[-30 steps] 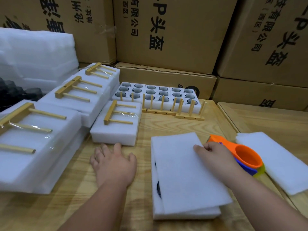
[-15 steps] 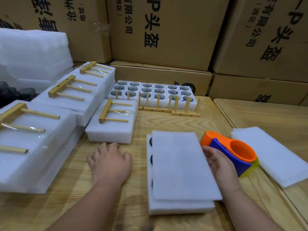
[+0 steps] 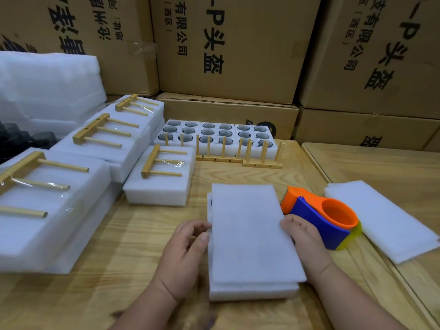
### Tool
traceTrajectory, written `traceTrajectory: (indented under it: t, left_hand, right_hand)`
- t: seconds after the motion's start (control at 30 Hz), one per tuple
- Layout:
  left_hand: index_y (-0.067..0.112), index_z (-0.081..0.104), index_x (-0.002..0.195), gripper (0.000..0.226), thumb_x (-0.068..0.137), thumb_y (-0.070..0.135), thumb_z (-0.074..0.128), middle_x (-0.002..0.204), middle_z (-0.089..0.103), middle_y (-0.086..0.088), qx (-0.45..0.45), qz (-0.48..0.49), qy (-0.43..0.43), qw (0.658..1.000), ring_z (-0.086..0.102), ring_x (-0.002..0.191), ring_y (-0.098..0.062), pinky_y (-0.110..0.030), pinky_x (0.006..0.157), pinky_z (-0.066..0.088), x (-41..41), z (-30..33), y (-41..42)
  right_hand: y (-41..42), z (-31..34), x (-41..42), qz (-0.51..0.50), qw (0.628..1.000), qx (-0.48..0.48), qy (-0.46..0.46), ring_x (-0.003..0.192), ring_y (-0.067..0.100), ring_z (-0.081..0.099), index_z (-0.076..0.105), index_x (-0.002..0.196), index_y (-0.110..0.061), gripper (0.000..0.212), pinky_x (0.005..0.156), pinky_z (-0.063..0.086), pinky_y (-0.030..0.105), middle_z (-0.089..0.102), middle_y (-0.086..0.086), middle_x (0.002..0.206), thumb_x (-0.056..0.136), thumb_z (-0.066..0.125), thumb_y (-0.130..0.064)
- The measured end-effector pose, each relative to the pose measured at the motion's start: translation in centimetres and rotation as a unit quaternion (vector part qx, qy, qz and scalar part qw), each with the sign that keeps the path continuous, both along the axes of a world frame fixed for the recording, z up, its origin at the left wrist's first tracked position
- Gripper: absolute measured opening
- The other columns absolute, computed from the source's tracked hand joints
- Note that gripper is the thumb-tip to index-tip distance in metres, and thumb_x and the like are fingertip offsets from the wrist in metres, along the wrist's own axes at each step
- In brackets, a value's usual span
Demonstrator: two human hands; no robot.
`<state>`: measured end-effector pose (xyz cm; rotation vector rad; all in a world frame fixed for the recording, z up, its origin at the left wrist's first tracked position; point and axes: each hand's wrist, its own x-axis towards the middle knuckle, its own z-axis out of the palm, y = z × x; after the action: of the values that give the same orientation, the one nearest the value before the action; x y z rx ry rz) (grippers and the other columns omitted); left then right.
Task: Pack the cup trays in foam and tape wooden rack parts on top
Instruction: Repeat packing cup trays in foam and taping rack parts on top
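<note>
My two hands flank the foam-packed cup tray [image 3: 252,289] at the lower centre of the frame, where it lies flat on the wooden table [image 3: 142,234] with a thin foam sheet [image 3: 250,229] laid over it. My left hand [image 3: 183,253] sits at the tray's left edge, fingers loosely curled and the thumb touching the edge of the sheet; whether that grip has closed on the foam I cannot tell. My right hand [image 3: 302,236] is against the right edge, fingers bent onto the side of the sheet and tray; how firm that grip is I cannot tell either.

Just right of my right hand lies the orange and blue tape dispenser [image 3: 321,217], and further right a loose stack of foam sheets [image 3: 381,220]. Above the tray, at mid-frame, wooden rack parts [image 3: 240,156] stand upright before open foam trays of cups [image 3: 214,134]. Left of centre lies a finished foam pack [image 3: 159,186] with a rack piece taped on top, and more such packs [image 3: 47,198] run along the left side. Cardboard boxes [image 3: 228,44] fill the upper frame.
</note>
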<state>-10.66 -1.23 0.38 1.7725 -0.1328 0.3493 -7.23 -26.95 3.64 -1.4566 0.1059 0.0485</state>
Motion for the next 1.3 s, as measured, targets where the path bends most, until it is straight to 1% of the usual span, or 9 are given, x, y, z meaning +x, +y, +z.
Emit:
traceTrajectory:
  t: [0.07,0.13,0.3,0.43,0.53,0.67,0.83,1.03,1.3]
  left_hand:
    - [0.03,0.068,0.109,0.041,0.086,0.059,0.05,0.108,0.065,0.013,0.032,-0.004,0.001,0.999,0.062,0.108,-0.012,-0.023,0.09,0.048,0.3,0.0,0.2]
    - [0.032,0.067,0.108,0.04,0.086,0.061,0.048,0.109,0.065,0.011,0.05,0.002,0.005,0.999,0.062,0.107,-0.014,-0.032,0.092,0.049,0.6,-0.1,0.2]
    - [0.046,0.063,0.108,0.029,0.087,0.058,0.047,0.11,0.067,0.01,0.027,0.013,0.016,0.999,0.063,0.108,-0.014,-0.041,0.096,0.05,0.7,-0.3,0.0]
    - [0.04,0.064,0.111,0.033,0.09,0.059,0.046,0.111,0.07,0.003,0.003,0.002,0.021,1.0,0.066,0.108,-0.02,-0.053,0.096,0.05,0.7,-0.6,0.1]
    - [0.041,0.067,0.107,0.031,0.091,0.056,0.046,0.11,0.071,0.007,0.003,0.017,0.01,1.0,0.066,0.108,-0.021,-0.048,0.095,0.051,0.8,-0.6,0.1]
    - [0.037,0.065,0.113,0.037,0.092,0.059,0.043,0.108,0.071,0.004,-0.007,0.008,0.018,1.0,0.068,0.101,-0.024,-0.053,0.092,0.051,1.0,-0.7,0.1]
    - [0.039,0.062,0.119,0.041,0.091,0.063,0.043,0.108,0.071,0.003,-0.011,0.011,0.032,0.999,0.069,0.098,-0.025,-0.057,0.091,0.052,1.1,-1.1,0.2]
    - [0.046,0.063,0.119,0.038,0.091,0.064,0.044,0.117,0.07,0.006,0.0,0.018,0.036,0.999,0.068,0.107,-0.024,-0.056,0.095,0.051,1.4,-1.2,0.1]
    - [0.034,0.063,0.111,0.035,0.088,0.057,0.052,0.099,0.067,0.006,-0.017,0.01,0.018,1.0,0.064,0.081,-0.03,-0.058,0.08,0.053,1.3,-0.9,0.0]
  right_hand:
    - [0.1,0.7,0.0,0.011,1.0,0.005,0.01,0.081,0.03,0.073,0.076,0.085,-0.015,0.018,0.071,0.059,0.04,0.077,0.015,0.092,0.096,0.064,-0.023]
    - [0.2,2.3,0.3,0.01,0.999,0.043,-0.012,0.072,0.023,0.074,0.074,0.097,-0.012,0.017,0.06,0.058,0.032,0.077,0.012,0.089,0.096,0.064,-0.027]
    - [0.0,8.4,1.3,-0.021,0.985,0.058,-0.164,0.039,0.012,0.033,0.068,0.103,-0.023,0.013,0.038,0.033,0.02,0.039,0.0,0.052,0.101,0.058,-0.029]
    - [-0.1,10.8,0.7,-0.008,0.973,-0.014,-0.23,0.052,0.022,0.059,0.067,0.104,-0.02,0.011,0.043,0.046,0.027,0.069,0.012,0.071,0.102,0.057,-0.016]
    - [-0.3,9.1,0.6,0.024,0.983,0.038,-0.179,0.06,0.023,0.063,0.074,0.094,-0.016,0.033,0.047,0.048,0.029,0.072,0.01,0.081,0.091,0.043,-0.006]
    - [-0.3,5.3,0.5,-0.008,0.997,-0.015,-0.078,0.067,0.014,0.065,0.073,0.083,-0.024,0.019,0.054,0.051,0.029,0.07,0.006,0.084,0.094,0.06,-0.016]
    - [-0.8,2.1,0.2,0.036,0.998,-0.059,0.007,0.078,0.023,0.075,0.059,0.121,-0.024,0.033,0.057,0.054,0.028,0.077,0.011,0.096,0.098,0.057,-0.001]
    - [-0.4,0.9,0.1,0.027,0.998,-0.054,0.003,0.091,0.019,0.076,0.053,0.134,-0.023,0.039,0.063,0.057,0.021,0.079,0.005,0.1,0.098,0.062,-0.009]
    - [-0.3,-0.4,1.4,0.024,0.999,-0.034,-0.019,0.102,0.027,0.073,0.067,0.125,-0.032,0.034,0.083,0.061,0.043,0.075,0.004,0.107,0.096,0.065,-0.013]
